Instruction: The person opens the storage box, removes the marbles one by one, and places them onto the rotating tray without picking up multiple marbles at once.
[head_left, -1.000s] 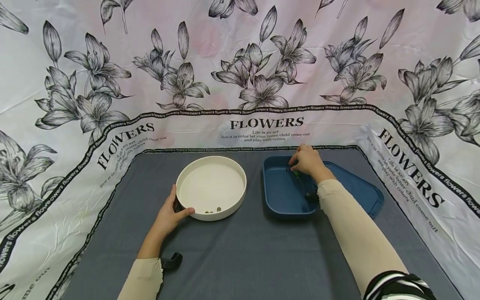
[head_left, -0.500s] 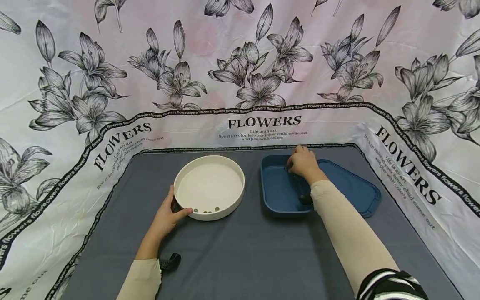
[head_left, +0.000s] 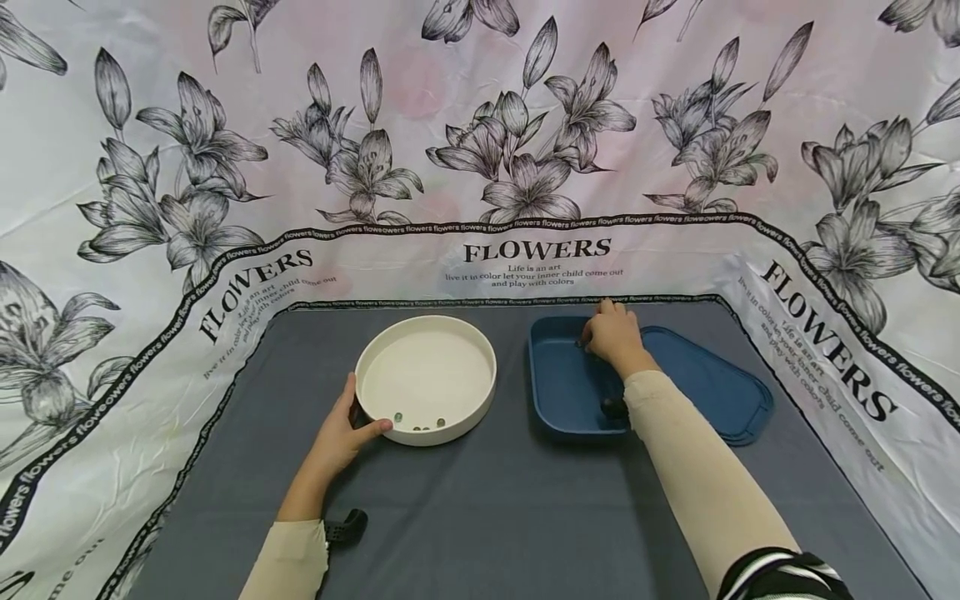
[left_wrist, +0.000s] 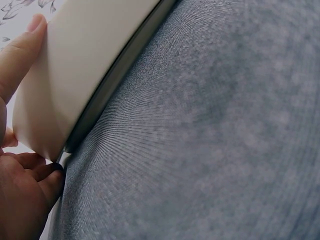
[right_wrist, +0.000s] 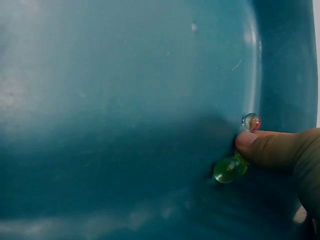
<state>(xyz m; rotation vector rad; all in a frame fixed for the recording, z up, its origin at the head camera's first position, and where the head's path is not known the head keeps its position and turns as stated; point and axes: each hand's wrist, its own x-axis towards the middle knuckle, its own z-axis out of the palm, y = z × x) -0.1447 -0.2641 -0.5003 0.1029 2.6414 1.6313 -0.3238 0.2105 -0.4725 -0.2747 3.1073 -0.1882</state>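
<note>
My left hand (head_left: 339, 429) grips the left front of a round white dish (head_left: 426, 371), its thumb over the rim and its fingers at the outer wall and underside. Several small marbles (head_left: 441, 422) lie along the dish's near inside edge. My right hand (head_left: 615, 335) reaches down into the far right part of a blue rectangular container (head_left: 558, 392). There, in the right wrist view, its thumb (right_wrist: 265, 145) touches a green marble (right_wrist: 228, 170), and a clear marble with orange streaks (right_wrist: 252, 121) sits just above. The other fingers are hidden, so I cannot tell whether they pinch a marble.
A blue lid (head_left: 708, 379) lies flat right of the container, partly behind the right forearm. Grey cloth (head_left: 480, 517) covers the table. A white flower-printed cloth (head_left: 525, 167) forms the back and side borders. Black wrist devices (head_left: 347, 527) show at both wrists.
The marbles in the white dish have rolled apart, one towards the left thumb. My right hand has shifted slightly inside the blue container, and the greenish marble below it is now hidden from the head view.
</note>
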